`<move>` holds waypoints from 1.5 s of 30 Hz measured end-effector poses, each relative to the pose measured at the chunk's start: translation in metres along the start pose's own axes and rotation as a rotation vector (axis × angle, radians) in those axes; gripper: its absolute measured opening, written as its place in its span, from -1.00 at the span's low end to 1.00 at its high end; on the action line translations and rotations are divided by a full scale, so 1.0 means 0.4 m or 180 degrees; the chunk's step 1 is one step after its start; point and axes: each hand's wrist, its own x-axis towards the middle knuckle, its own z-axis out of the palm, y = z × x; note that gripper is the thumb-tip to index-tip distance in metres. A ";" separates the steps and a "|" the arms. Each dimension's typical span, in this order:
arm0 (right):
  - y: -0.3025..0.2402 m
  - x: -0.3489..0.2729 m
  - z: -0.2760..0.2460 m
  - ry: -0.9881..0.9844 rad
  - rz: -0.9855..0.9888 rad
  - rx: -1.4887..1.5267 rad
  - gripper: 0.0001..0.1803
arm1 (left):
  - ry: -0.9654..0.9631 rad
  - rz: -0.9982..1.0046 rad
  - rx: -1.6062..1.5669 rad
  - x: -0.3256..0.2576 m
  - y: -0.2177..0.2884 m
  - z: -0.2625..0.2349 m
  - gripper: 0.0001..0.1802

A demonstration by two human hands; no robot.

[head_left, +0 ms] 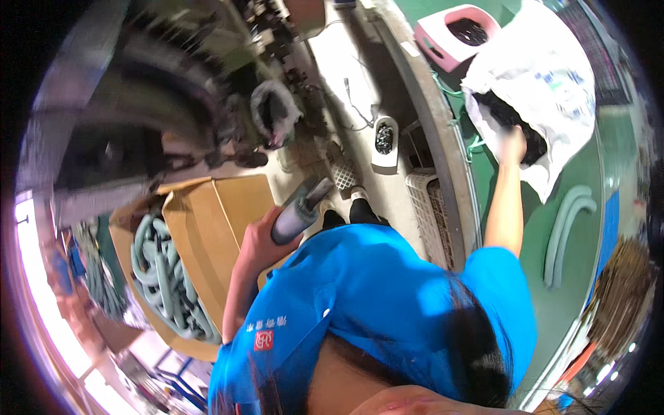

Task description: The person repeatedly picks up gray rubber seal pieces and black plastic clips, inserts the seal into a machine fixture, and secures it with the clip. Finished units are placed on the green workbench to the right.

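My left hand (259, 238) is closed around a thick grey cylinder (294, 220) with a flat, metallic-looking piece at its upper end; its exact kind does not show. My right arm stretches out over the green tabletop (532, 304). At the mouth of a white sack (543, 66), my right hand (512, 146) is blurred and its fingers cannot be made out. Dark black contents (531, 142) fill the sack's opening around the hand. Two curved grey-green tubes (553, 242) lie on the tabletop, nearer to me than the sack.
Beyond the sack sits a pink container (437, 40) of black pieces. A similar white container (385, 164) and a white crate (423, 197) are below the table's edge. At left, a cardboard box (232, 214) holds several grey-green tubes (166, 266), with dark machinery (138, 124) beyond.
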 end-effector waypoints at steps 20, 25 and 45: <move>-0.833 -0.527 -0.211 -0.4927 -0.1839 0.1776 -0.71 | 0.0179 0.0741 -0.0398 -0.064 -0.058 -0.027 -0.52; -0.879 -0.537 -0.195 -0.4809 -0.3030 0.1226 -0.73 | -0.0305 0.1033 -0.0337 -0.119 -0.086 -0.031 -0.58; -0.972 -0.721 -0.006 -0.4744 -0.2372 0.1605 -0.53 | -0.0058 -0.0085 -0.0688 -0.174 -0.175 -0.042 -0.62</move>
